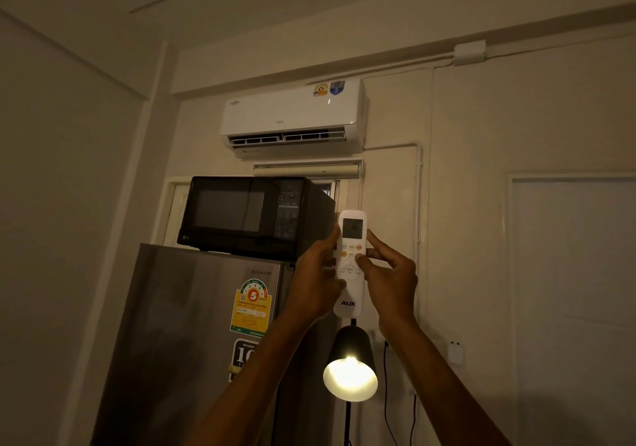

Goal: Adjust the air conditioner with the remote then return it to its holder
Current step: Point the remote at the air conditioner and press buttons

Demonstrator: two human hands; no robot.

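A white AUX remote (350,294) with a small grey screen is held upright in front of me, pointing up toward the white wall-mounted air conditioner (292,115). My left hand (315,280) grips the remote's left side. My right hand (389,273) holds its right edge, with the thumb resting on a button below the screen. The air conditioner's louvre is open. A holder for the remote cannot be made out in the dim room.
A black microwave (247,216) stands on a silver fridge (192,325) at left. A lit black floor lamp (351,366) shines just below my hands. A white door (571,290) is at right, with cables and a small white box (456,352) on the wall.
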